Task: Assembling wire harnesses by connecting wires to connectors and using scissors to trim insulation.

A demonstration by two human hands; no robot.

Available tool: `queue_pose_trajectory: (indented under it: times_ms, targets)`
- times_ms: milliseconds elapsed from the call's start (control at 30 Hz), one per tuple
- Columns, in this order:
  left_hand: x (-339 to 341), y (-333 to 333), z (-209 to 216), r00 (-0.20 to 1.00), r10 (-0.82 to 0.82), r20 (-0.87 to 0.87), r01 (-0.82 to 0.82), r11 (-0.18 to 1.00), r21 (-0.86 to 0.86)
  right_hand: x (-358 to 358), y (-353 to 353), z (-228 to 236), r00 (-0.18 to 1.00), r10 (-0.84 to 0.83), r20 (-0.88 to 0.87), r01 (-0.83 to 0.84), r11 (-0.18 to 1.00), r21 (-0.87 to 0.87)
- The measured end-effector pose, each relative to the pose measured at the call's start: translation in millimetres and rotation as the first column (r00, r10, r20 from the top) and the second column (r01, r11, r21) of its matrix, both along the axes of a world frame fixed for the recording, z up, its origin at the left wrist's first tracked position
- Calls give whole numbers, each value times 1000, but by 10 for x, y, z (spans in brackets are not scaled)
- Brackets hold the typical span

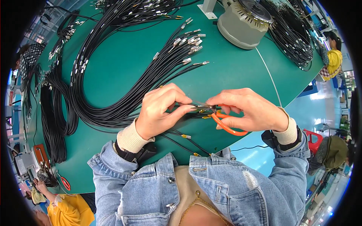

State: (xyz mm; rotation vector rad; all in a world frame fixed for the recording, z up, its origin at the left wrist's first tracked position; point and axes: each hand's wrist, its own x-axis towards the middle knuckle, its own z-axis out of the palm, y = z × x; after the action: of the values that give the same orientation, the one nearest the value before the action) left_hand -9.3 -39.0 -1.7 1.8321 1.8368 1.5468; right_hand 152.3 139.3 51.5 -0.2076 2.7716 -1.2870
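Observation:
My left hand [161, 110] pinches a thin black cable between thumb and forefinger, just over the near edge of the table. My right hand [249, 109] is closed on a pair of scissors [222, 126] with orange handles, one handle loop hanging below its fingers. The dark blades point left and meet the cable close to my left fingertips. That spot is blurred, so I cannot tell whether the blades are around the cable. Yellow-tipped cable ends [207, 116] lie under the scissors. A thick bundle of black cables [98, 109] curves behind my left hand.
Silver connectors [194, 41] end the bundle on the green table [230, 71]. A grey round machine [241, 28] stands at the back, beside coiled black cables [288, 41]. More cables [52, 124] hang at left, near red-handled pliers [65, 183]. People in yellow sit at both sides.

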Motion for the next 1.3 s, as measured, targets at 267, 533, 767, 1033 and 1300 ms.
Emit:
queue_pose_trajectory:
  times_ms: [267,533,767,1033,1300]
  targets:
    - [7,-11,-13,999,13,-35,-12,1000,23,-5,8,33,1000,13,-7,-13,1000,-13]
    - [22,-9,-3,1000,2,-22,-2,999,32,-5,30,27,999,34,-4,-34,999,-26]
    - [49,-13,-30,997,67,-43,-64,995,79,-19,23,43,999,29,-42,-30,999,-21]
    - [59,1,-56,997,74,-21,-71,989,127,3,43,-24,1000,6,-20,-8,998,-63]
    - [49,14,-49,998,46,-40,-41,994,106,33,101,-151,975,-191,114,221,889,-401]
